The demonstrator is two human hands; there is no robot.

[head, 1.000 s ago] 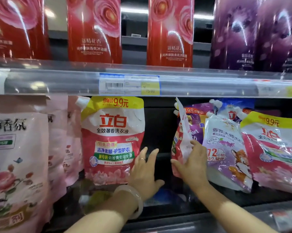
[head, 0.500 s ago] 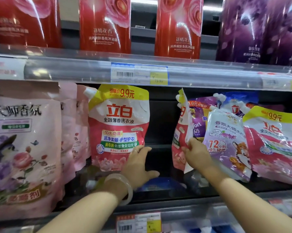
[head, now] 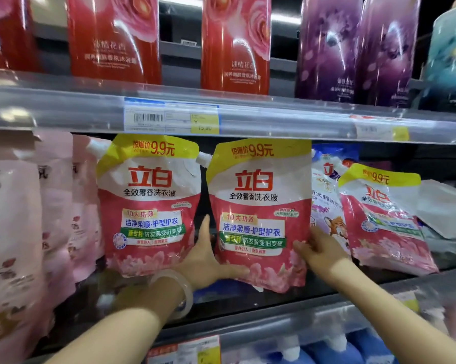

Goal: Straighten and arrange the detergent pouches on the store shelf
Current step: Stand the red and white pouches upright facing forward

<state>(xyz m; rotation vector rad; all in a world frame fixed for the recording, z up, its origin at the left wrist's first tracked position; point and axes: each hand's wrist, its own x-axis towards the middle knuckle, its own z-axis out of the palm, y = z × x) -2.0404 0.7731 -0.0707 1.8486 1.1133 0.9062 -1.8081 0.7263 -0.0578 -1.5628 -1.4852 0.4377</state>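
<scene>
Two hands on the middle red pouch (head: 258, 214) right now: left hand (head: 208, 261) cups its lower left corner, right hand (head: 319, 248) pinches the lower right edge. It faces front on the shelf (head: 326, 292), just beside its twin pouch (head: 149, 203). Looks floppy, liquid-heavy and slick, so I'd support the bottom, not the spout.

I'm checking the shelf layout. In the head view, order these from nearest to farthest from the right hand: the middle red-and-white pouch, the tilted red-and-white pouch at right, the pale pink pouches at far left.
1. Middle red-and-white pouch: held by the right hand at its lower right edge.
2. Tilted red-and-white pouch at right: just right of the hand.
3. Pale pink pouches at far left: beyond the left hand.
</scene>
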